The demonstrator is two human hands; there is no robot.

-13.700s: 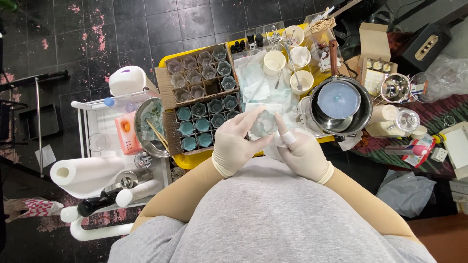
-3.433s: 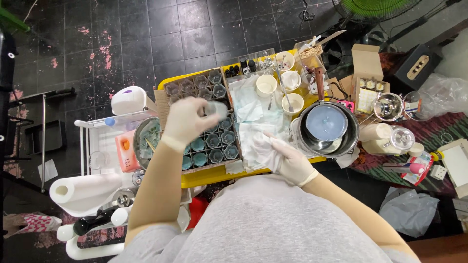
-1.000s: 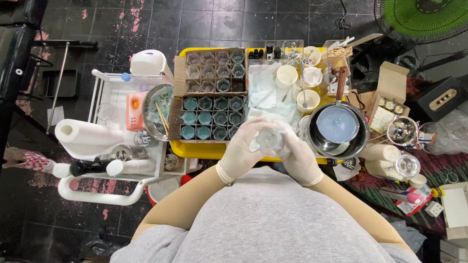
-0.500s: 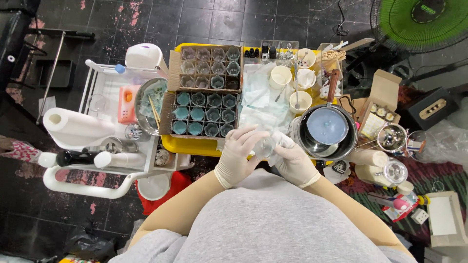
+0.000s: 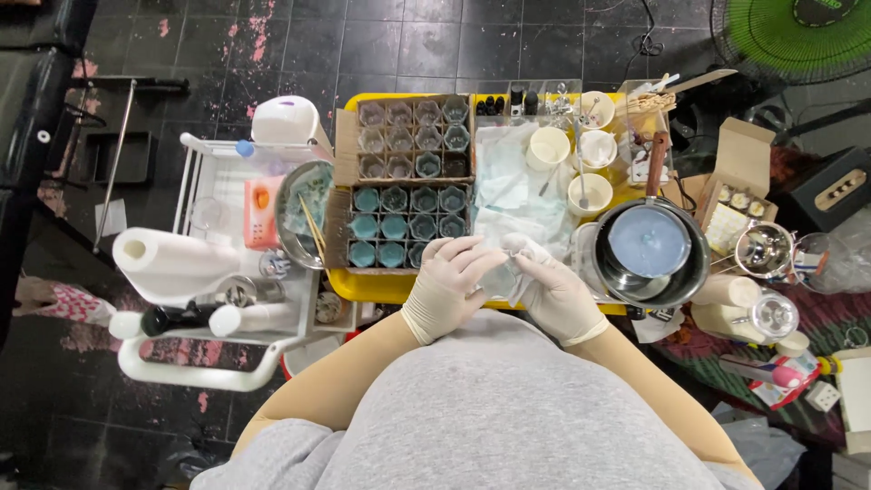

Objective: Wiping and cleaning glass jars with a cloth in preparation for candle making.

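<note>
I note the glass (image 5: 502, 277) sits between both hands: left hand (image 5: 446, 287) cups it, right hand (image 5: 555, 292) fingers press cloth (image 5: 519, 243) against it.

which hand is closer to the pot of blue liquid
Right. The right hand sits just beside the pot, on its near-left side. The left hand is farther away, beyond the right one.

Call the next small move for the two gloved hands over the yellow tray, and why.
Probably set the small glass jar into the box of teal-filled jars. Both the left hand and the right hand cup it with a white wipe, and that box's bottom-right slot looks empty.
</note>
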